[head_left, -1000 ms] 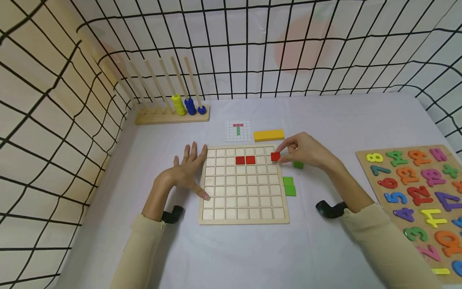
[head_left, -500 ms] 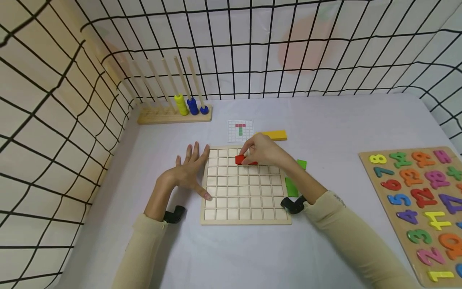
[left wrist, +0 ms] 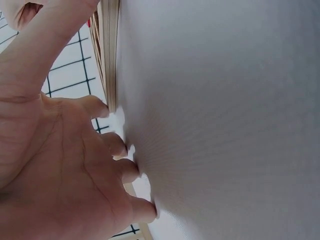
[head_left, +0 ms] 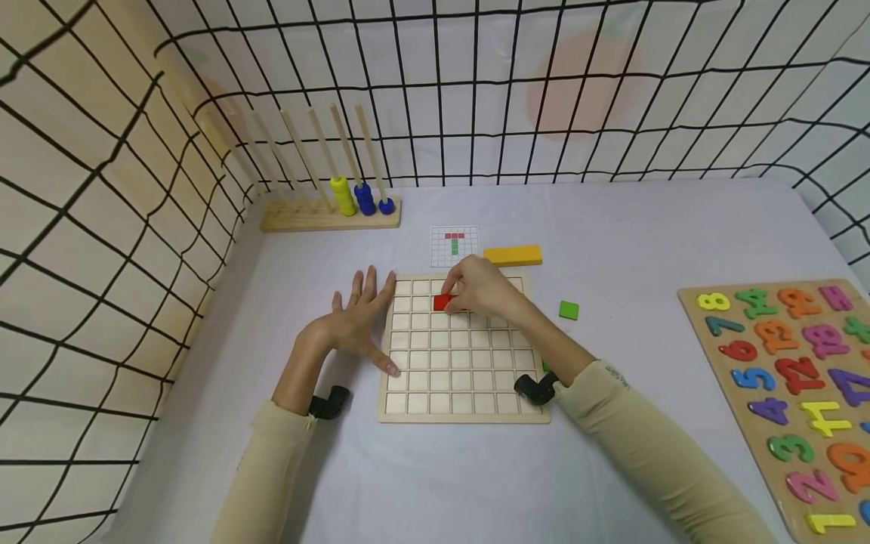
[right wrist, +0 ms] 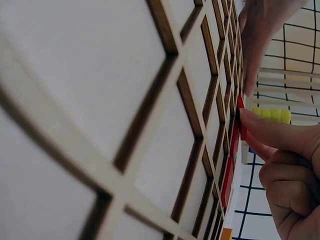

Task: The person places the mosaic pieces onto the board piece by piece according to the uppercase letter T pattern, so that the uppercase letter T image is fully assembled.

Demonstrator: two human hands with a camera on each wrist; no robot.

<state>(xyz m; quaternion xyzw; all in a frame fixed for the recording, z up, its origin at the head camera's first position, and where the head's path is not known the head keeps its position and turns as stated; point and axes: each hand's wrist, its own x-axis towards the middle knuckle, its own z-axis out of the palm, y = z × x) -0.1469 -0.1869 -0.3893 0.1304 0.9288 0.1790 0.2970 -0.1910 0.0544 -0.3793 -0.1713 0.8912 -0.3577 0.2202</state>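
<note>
Currently, board: pale wood square, thin raised ribs fencing off shallow cells; rib sides look dark brown up close, as if scorched in cutting.
Left hand: fingers straight, fanned apart, gripping nothing. Thumb tip on board's left rim, forefinger at its far left corner, other fingertips down on cloth. Reads as a brace against sliding.
Right hand: thumb and forefinger pinched on red tile, other fingers curled in. Hold is near the edges, probably to keep the underside free.
Red tile: thin, flat, square-cornered; at board's second row from the far edge, left of centre. Looks tipped in the right wrist view; cannot tell whether any edge is seated.
Other reds: two, in line to its right on board, mostly masked by the hand from above.
Card: printed grid, red bar over green stem; just beyond board's far edge, likely put there for easy viewing.
Yellow bar: smooth long block, beyond board, right of card.
Green tile: flat square, right of board; seemingly kept handy.
Abacus: wooden base, rods, rounded beads; beyond board, to its left.
</note>
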